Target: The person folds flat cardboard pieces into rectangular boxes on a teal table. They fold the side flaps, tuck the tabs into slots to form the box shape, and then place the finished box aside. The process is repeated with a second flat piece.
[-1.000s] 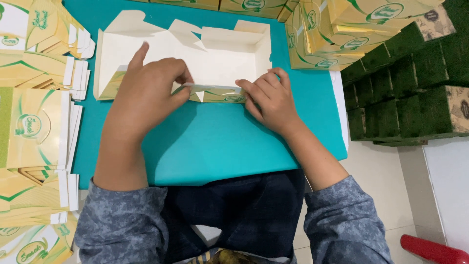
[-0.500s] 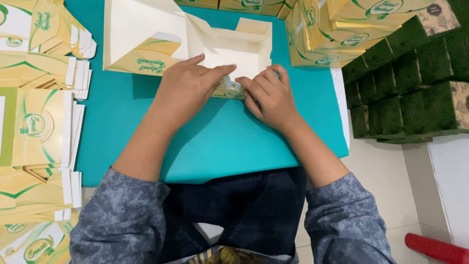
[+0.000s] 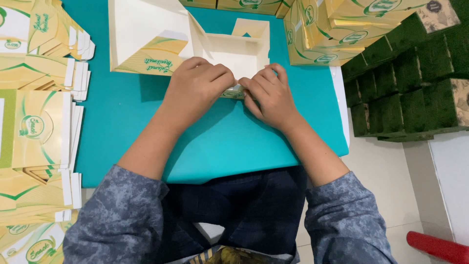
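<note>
The half-formed cream carton [image 3: 215,46] sits on the teal desk [image 3: 215,146], side walls up. Both hands, left hand [image 3: 198,85] and right hand [image 3: 271,95], pinch its near flap [image 3: 233,93], apparently tucking it; the lid remains open, flat blanks [image 3: 34,127] waiting.

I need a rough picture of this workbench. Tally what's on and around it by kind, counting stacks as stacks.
Hands at work, left hand and right hand: 2
Cream box being folded: 1
Stack of flat yellow box blanks: 1
Pile of folded yellow boxes: 1
Stack of dark green boxes: 1
Teal table: 1
Red thing on the floor: 1
Total: 8
</note>
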